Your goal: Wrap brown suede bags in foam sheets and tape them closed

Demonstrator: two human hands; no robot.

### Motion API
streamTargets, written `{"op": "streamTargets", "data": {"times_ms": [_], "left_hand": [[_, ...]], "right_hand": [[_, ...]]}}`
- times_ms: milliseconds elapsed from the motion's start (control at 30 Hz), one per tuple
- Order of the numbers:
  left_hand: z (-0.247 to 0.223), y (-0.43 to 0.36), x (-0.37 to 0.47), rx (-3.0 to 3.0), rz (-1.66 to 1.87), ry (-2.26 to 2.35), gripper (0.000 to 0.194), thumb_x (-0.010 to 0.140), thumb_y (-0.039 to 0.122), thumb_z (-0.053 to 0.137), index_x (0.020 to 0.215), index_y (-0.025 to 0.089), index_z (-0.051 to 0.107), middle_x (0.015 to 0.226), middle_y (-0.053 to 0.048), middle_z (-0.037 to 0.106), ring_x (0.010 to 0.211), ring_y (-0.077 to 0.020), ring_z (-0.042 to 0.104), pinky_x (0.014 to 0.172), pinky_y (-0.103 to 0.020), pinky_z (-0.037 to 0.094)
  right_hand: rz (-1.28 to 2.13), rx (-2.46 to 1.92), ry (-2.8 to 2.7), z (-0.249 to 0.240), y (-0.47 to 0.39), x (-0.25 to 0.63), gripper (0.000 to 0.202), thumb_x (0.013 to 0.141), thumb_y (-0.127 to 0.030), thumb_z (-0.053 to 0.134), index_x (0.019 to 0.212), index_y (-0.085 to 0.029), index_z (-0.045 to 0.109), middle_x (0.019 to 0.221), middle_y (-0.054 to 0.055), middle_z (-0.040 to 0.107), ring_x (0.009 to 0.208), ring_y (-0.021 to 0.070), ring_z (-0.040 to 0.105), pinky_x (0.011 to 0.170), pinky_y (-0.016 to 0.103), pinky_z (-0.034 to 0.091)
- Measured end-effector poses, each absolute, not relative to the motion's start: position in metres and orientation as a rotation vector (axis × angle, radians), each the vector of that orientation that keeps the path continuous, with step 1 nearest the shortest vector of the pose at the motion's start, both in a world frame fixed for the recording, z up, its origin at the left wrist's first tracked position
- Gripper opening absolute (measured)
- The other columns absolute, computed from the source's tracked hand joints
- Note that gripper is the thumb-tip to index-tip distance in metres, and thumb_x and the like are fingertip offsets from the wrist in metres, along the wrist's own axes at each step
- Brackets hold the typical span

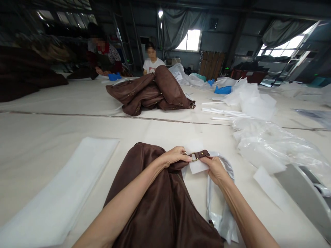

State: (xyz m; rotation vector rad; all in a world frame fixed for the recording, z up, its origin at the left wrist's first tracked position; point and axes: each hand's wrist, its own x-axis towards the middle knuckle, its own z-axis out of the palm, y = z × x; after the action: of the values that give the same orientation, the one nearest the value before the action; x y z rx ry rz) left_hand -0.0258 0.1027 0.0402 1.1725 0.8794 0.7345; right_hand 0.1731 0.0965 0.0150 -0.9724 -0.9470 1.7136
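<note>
A dark brown leather bag (160,206) lies on the pale table in front of me. My left hand (176,155) is closed on its upper corner, beside a brass ring (194,157). From that ring runs a short brown strap (202,154) with a stud, and my right hand (216,168) pinches its far end. A small white foam sheet (199,167) sits beneath the ring, between my hands. The rest of the strap, wrapped in whitish covering (209,196), loops down on the right past my right wrist to the bag's lower edge.
White foam sheets (69,186) are stacked at left. More brown bags (155,91) lie across the table seam, with white rolls (224,113), clear plastic bags (271,141) and a grey device (305,196) at right. Two people (106,55) are on the far side.
</note>
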Motion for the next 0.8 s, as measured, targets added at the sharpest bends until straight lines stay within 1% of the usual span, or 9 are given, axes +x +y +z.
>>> {"op": "streamTargets", "data": {"times_ms": [67, 133, 233, 300, 367, 433, 533, 633, 800], "left_hand": [[0.039, 0.104, -0.026, 1.17, 0.744, 0.875, 0.036, 0.058, 0.036, 0.083, 0.083, 0.013, 0.074, 0.083, -0.004, 0.071, 0.08, -0.0175, 0.061, 0.083, -0.027, 0.043], [0.037, 0.105, -0.026, 1.166, 0.755, 0.866, 0.034, 0.059, 0.035, 0.082, 0.083, 0.013, 0.074, 0.082, -0.004, 0.072, 0.08, -0.0173, 0.061, 0.081, -0.026, 0.043], [0.033, 0.106, -0.025, 1.152, 0.758, 0.852, 0.033, 0.058, 0.032, 0.082, 0.083, 0.013, 0.075, 0.081, -0.005, 0.072, 0.08, -0.0181, 0.062, 0.079, -0.026, 0.044], [0.032, 0.106, -0.024, 1.14, 0.757, 0.846, 0.033, 0.057, 0.03, 0.082, 0.084, 0.013, 0.075, 0.081, -0.005, 0.073, 0.08, -0.0187, 0.063, 0.078, -0.027, 0.045], [0.032, 0.105, -0.023, 1.133, 0.768, 0.844, 0.033, 0.058, 0.029, 0.081, 0.086, 0.012, 0.075, 0.083, -0.006, 0.073, 0.08, -0.0191, 0.064, 0.08, -0.027, 0.045], [0.031, 0.104, -0.022, 1.133, 0.793, 0.851, 0.033, 0.058, 0.028, 0.081, 0.087, 0.012, 0.075, 0.084, -0.006, 0.074, 0.082, -0.0187, 0.064, 0.082, -0.027, 0.045], [0.03, 0.102, -0.021, 1.146, 0.82, 0.878, 0.033, 0.059, 0.027, 0.08, 0.088, 0.012, 0.075, 0.083, -0.006, 0.073, 0.08, -0.0172, 0.063, 0.079, -0.026, 0.044], [0.029, 0.101, -0.02, 1.168, 0.826, 0.901, 0.033, 0.059, 0.027, 0.08, 0.087, 0.011, 0.073, 0.081, -0.006, 0.072, 0.076, -0.0164, 0.062, 0.074, -0.025, 0.043], [0.028, 0.101, -0.021, 1.211, 0.844, 0.918, 0.031, 0.061, 0.029, 0.08, 0.085, 0.012, 0.07, 0.081, -0.005, 0.07, 0.075, -0.0155, 0.06, 0.072, -0.024, 0.041]], "right_hand": [[1.72, -0.978, -0.928, 0.013, 0.087, 0.175, 0.032, 0.064, -0.036, 0.08, 0.085, -0.015, 0.069, 0.084, 0.007, 0.072, 0.074, 0.0216, 0.064, 0.067, 0.033, 0.052], [1.653, -0.991, -0.953, 0.008, 0.071, 0.177, 0.035, 0.072, -0.038, 0.076, 0.098, -0.017, 0.067, 0.096, 0.008, 0.07, 0.082, 0.0221, 0.064, 0.07, 0.035, 0.055], [1.33, -1.061, -1.107, -0.005, 0.048, 0.183, 0.048, 0.077, -0.031, 0.072, 0.121, -0.025, 0.055, 0.103, 0.005, 0.065, 0.091, 0.0207, 0.064, 0.081, 0.037, 0.056], [1.044, -1.086, -1.315, -0.012, 0.042, 0.188, 0.051, 0.081, -0.027, 0.068, 0.129, -0.027, 0.048, 0.105, 0.005, 0.062, 0.096, 0.0205, 0.063, 0.084, 0.037, 0.055], [0.735, -1.039, -1.591, -0.014, 0.045, 0.193, 0.038, 0.088, -0.022, 0.059, 0.125, -0.026, 0.052, 0.106, 0.007, 0.061, 0.096, 0.02, 0.061, 0.084, 0.037, 0.054], [0.418, -0.956, -1.849, -0.007, 0.055, 0.198, 0.025, 0.092, -0.017, 0.053, 0.114, -0.025, 0.06, 0.099, 0.006, 0.061, 0.09, 0.0191, 0.059, 0.08, 0.035, 0.052], [0.053, -0.85, -2.083, 0.01, 0.068, 0.206, 0.02, 0.093, -0.011, 0.052, 0.099, -0.023, 0.066, 0.088, 0.006, 0.059, 0.084, 0.019, 0.055, 0.075, 0.033, 0.047], [-0.08, -0.787, -2.217, 0.021, 0.069, 0.212, 0.021, 0.092, -0.008, 0.052, 0.093, -0.023, 0.067, 0.093, 0.007, 0.061, 0.086, 0.0197, 0.054, 0.078, 0.035, 0.043], [-0.064, -0.79, -2.261, 0.021, 0.063, 0.215, 0.022, 0.093, -0.009, 0.05, 0.093, -0.023, 0.066, 0.097, 0.007, 0.063, 0.09, 0.0204, 0.055, 0.079, 0.035, 0.042]]}}
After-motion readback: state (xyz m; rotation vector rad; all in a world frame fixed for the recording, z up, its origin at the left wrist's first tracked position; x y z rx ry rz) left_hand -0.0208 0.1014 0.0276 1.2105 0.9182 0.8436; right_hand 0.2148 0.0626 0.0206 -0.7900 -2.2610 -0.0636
